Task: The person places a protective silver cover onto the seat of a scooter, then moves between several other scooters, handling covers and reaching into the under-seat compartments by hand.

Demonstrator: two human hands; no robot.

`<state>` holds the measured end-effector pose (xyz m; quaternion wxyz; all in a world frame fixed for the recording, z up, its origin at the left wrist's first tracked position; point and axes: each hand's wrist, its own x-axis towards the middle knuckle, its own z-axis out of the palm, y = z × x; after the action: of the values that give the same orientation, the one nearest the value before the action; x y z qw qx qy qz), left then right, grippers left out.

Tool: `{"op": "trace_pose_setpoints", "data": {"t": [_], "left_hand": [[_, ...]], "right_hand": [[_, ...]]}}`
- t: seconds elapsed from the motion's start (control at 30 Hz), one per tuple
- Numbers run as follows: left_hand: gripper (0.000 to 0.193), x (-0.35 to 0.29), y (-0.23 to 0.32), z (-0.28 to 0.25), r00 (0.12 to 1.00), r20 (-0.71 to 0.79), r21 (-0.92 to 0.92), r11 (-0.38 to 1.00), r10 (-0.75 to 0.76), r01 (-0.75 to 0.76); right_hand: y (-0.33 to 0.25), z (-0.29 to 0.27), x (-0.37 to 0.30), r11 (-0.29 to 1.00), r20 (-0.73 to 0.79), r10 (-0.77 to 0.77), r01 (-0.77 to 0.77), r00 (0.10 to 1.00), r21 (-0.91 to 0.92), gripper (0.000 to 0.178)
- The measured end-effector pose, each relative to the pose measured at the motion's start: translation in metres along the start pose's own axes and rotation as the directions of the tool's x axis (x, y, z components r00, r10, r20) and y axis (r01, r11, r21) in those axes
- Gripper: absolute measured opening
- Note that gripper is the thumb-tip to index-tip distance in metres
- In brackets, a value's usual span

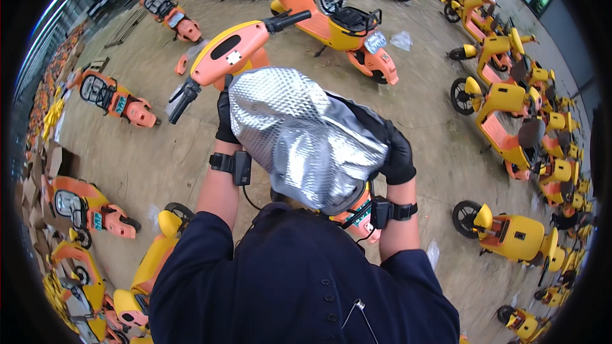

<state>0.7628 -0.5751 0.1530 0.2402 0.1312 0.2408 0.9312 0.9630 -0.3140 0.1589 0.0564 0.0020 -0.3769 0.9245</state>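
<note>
A silver, quilted foil cover (299, 127) with a dark edge is spread between my two black-gloved hands, its surface creased. My left hand (225, 114) grips its left edge; most of those fingers are hidden behind the foil. At the right edge, my right hand (398, 156) is closed on the cover, with the fingers wrapped behind. Just beyond stands an orange and yellow scooter (229, 54) with black handlebar grips. The foil hides its middle part, and a bit of its orange rear (364, 220) shows below the cover.
Another orange scooter (347, 32) with a rear rack stands ahead. Yellow scooters (510, 236) line the right side, and several orange ones (121, 99) stand at left. Pieces of clear plastic (401, 40) lie on the concrete floor (427, 172).
</note>
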Motion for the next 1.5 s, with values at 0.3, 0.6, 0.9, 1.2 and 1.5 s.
{"op": "trace_pose_setpoints", "data": {"t": [0.3,0.6,0.9,1.2,1.5], "left_hand": [[0.037,-0.018,-0.011,0.023,0.893,0.010,0.065,0.891,-0.450,0.449],[0.007,-0.015,0.020,-0.027,0.992,0.047,0.651,0.757,-0.120,0.060],[0.051,0.007,0.001,0.094,0.568,0.322,0.928,0.371,-0.757,-0.032],[0.027,-0.025,-0.050,0.132,0.815,0.332,0.908,-0.072,-0.475,-0.412],[0.014,0.000,-0.024,0.108,0.770,0.479,0.788,0.593,-0.421,-0.165]], "right_hand": [[-0.007,0.002,-0.006,0.606,-0.016,-0.022,0.001,1.000,-0.796,0.024],[-0.017,-0.008,-0.039,0.957,-0.270,-0.223,0.263,0.937,0.120,0.023],[-0.039,0.020,-0.021,0.837,0.042,0.001,0.022,0.999,-0.547,0.030],[-0.053,0.017,-0.021,0.532,0.142,-0.022,0.132,0.990,-0.837,0.042],[-0.066,0.003,-0.062,0.694,-0.097,0.048,-0.103,0.994,-0.712,0.057]]}}
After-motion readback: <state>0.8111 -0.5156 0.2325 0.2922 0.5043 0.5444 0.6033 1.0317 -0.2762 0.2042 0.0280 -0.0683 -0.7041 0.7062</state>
